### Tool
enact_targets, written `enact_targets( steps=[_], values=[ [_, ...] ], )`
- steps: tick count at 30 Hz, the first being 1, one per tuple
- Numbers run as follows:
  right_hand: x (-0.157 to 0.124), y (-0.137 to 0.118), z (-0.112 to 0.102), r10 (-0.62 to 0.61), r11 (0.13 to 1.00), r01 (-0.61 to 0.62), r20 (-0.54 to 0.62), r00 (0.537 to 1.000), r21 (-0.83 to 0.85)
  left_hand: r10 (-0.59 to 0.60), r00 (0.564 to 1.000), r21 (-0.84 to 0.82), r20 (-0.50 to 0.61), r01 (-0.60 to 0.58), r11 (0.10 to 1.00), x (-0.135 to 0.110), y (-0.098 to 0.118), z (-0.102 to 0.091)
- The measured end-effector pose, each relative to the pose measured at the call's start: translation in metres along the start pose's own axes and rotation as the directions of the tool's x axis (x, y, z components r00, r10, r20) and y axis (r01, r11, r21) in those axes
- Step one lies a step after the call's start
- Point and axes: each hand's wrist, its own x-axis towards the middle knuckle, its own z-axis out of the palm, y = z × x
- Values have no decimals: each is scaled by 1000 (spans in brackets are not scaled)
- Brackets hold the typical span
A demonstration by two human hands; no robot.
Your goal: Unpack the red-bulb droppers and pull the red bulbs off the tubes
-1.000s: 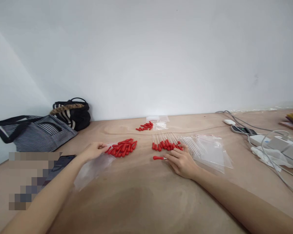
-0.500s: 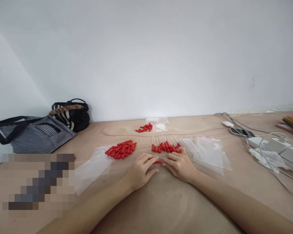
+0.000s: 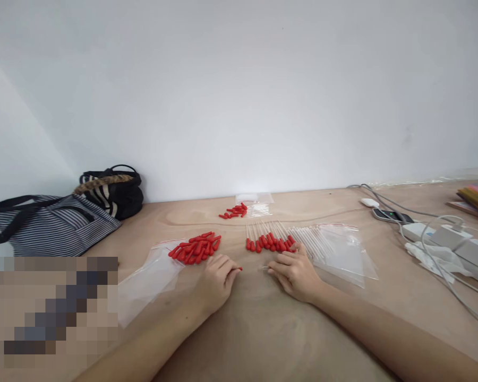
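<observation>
My left hand (image 3: 217, 278) rests on the wooden table (image 3: 263, 329), fingers pinched on a red rubber bulb (image 3: 238, 269) whose tip shows at the fingertips. My right hand (image 3: 292, 270) lies beside it, fingers closed on a thin clear glass tube (image 3: 265, 267). Bulb and tube are slightly apart. A pile of loose red bulbs (image 3: 195, 248) lies just beyond my left hand. A row of assembled droppers with red bulbs (image 3: 269, 239) lies just beyond my right hand. Bare clear tubes (image 3: 313, 239) lie on a plastic bag (image 3: 342, 249).
An empty clear bag (image 3: 147, 281) lies at the left. A smaller heap of red bulbs (image 3: 233, 211) and a bag sit near the wall. Striped bags (image 3: 59, 220) stand at the far left. Cables, chargers and a phone (image 3: 390, 215) lie at the right.
My left hand went from the bulb pile to the dropper at my right hand. The red bulb now sits in my left fingers, apart from the tube in my right.
</observation>
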Motion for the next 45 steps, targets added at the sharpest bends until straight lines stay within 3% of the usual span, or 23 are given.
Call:
enact_targets(
  steps=[5,8,10,12,15,19,22,26,28,30,34,38,45],
  values=[
    [-1,0,5,44,998,-45,4,999,50,-42,994,-1,-104,42,999,5,-15,-11],
    [-1,8,5,100,994,-99,-15,995,35,-189,969,66,-160,202,977,13,-33,-27],
    [-2,19,3,175,985,-175,-51,983,12,-329,935,99,-132,343,934,18,-50,-40],
    [-3,35,0,294,954,-298,-100,951,-23,-488,864,135,-119,501,855,21,-67,-52],
    [-6,60,-5,486,862,-500,-147,862,-83,-662,749,153,-42,659,736,21,-87,-61],
    [-12,79,-6,643,744,-650,-97,760,-157,-700,713,149,46,688,710,18,-97,-60],
    [-14,81,-4,678,713,-672,-45,733,-200,-661,749,175,-47,657,733,15,-93,-57],
    [-13,80,1,690,707,-672,3,724,-219,-346,903,211,-255,401,891,12,-67,-45],
    [-12,79,3,688,709,-667,20,725,-226,-186,960,153,-211,220,964,11,-48,-33],
    [-12,78,5,683,714,-659,26,730,-236,-75,987,76,-141,86,993,13,-29,-18],
    [-11,77,7,667,723,-637,27,745,-268,-83,996,-69,-21,82,994,28,-5,13],
    [-13,79,8,661,713,-620,21,750,-327,-124,992,-143,26,127,982,47,-1,34],
    [-8,81,15,668,696,-620,12,744,-362,-197,977,-189,79,209,960,50,-9,35]
  ],
)
